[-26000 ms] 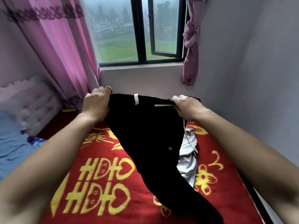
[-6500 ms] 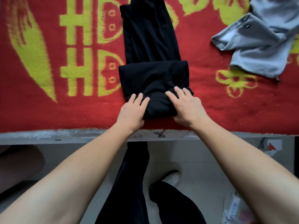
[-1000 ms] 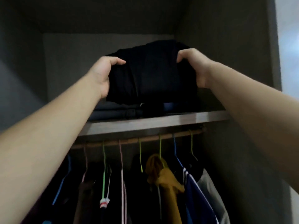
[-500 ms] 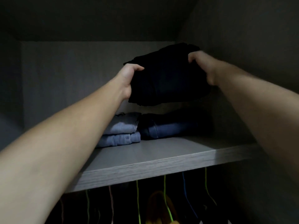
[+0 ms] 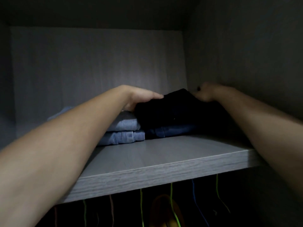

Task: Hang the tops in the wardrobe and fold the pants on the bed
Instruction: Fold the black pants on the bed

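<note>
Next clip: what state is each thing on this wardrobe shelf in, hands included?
Dark jeans: folded, lying on the shelf.
Light jeans: folded, stacked two high.
Black pants: folded, resting on the dark jeans.
Left hand: fingers laid over the pants' left edge, thumb hidden.
Right hand: fingers curled on the pants' right edge.

Dim wardrobe (image 5: 98, 13) interior, weak light. Grey wood-grain shelf (image 5: 147, 161) below the fingers (image 5: 152, 95); pale back panel (image 5: 98, 63) behind them, dark side wall (image 5: 246, 46) to their right. Coloured hanger hooks (image 5: 171, 202) under the shelf.
</note>
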